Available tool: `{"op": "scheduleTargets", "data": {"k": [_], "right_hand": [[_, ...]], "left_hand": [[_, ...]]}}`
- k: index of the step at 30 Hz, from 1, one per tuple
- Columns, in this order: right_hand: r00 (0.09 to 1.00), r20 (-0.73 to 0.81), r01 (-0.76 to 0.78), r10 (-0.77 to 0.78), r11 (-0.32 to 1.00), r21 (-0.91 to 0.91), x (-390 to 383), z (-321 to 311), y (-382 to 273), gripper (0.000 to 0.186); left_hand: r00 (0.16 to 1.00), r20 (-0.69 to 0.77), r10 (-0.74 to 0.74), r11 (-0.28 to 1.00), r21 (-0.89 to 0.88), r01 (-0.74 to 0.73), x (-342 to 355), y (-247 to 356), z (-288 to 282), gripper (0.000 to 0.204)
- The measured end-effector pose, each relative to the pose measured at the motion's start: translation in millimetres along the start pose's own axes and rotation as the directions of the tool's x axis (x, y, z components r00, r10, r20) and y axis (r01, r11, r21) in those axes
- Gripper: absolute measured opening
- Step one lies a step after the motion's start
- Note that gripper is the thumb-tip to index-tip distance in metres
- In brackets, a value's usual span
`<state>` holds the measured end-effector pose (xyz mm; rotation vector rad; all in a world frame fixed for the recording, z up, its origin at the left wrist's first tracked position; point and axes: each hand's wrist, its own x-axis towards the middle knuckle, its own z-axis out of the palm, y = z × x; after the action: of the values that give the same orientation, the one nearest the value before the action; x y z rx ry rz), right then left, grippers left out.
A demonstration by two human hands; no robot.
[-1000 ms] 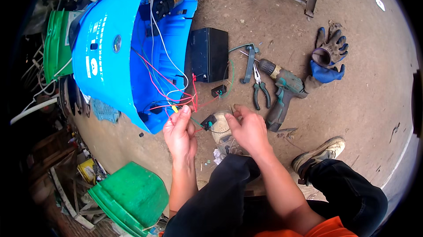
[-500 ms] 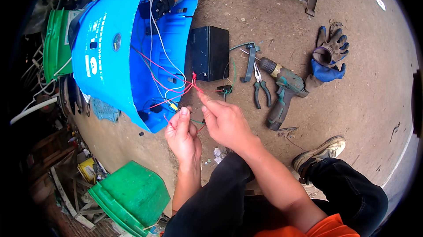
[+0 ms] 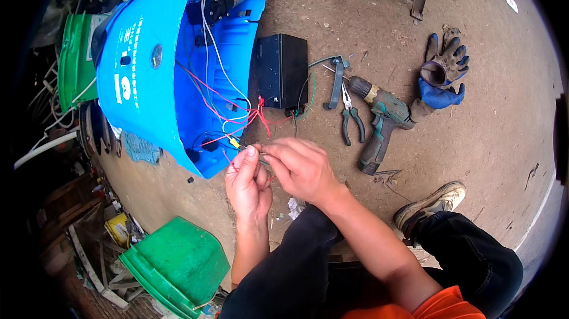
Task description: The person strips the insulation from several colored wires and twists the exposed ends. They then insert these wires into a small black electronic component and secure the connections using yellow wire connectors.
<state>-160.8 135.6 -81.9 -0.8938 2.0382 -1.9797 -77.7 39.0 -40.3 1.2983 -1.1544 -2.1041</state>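
2 hands: left hand [image 3: 248, 184] and right hand [image 3: 301, 167] both pinching red wires [image 3: 237, 132] right by the blue shell [image 3: 148, 64] | beyond it: 1 black battery [image 3: 280, 70], 1 pliers [image 3: 351, 119], 1 drill [image 3: 379, 126], 2 gloves [image 3: 443, 73]

The left hand [image 3: 248, 184] and right hand [image 3: 301, 168] meet fingertip to fingertip, pinching thin red wires [image 3: 237, 132] that run from the blue plastic shell [image 3: 148, 70]. A black battery [image 3: 280, 70], pliers [image 3: 349, 119] and cordless drill [image 3: 382, 123] lie beyond on the ground.
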Motion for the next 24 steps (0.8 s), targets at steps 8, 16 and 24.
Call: {"op": "scheduleTargets", "data": {"k": [8, 16, 24], "right_hand": [[0.996, -0.006, 0.093, -0.094, 0.994, -0.054, 0.2, 1.5, 5.7, 0.009], [0.891, 0.141, -0.448, 0.431, 0.792, 0.414, -4.6, 12.7, -1.3, 0.012], [0.547, 0.462, -0.730, 0.698, 0.126, 0.672, -11.1, 3.6, -16.2, 0.026]], "left_hand": [[0.999, 0.020, -0.034, 0.999, -0.008, 0.034, -1.1, 2.3, 1.1, 0.018], [0.999, 0.014, -0.029, 0.999, 0.043, 0.029, 2.2, -2.2, 1.4, 0.019], [0.999, -0.012, -0.049, 0.998, 0.028, 0.049, 1.9, -4.5, -5.8, 0.018]]}}
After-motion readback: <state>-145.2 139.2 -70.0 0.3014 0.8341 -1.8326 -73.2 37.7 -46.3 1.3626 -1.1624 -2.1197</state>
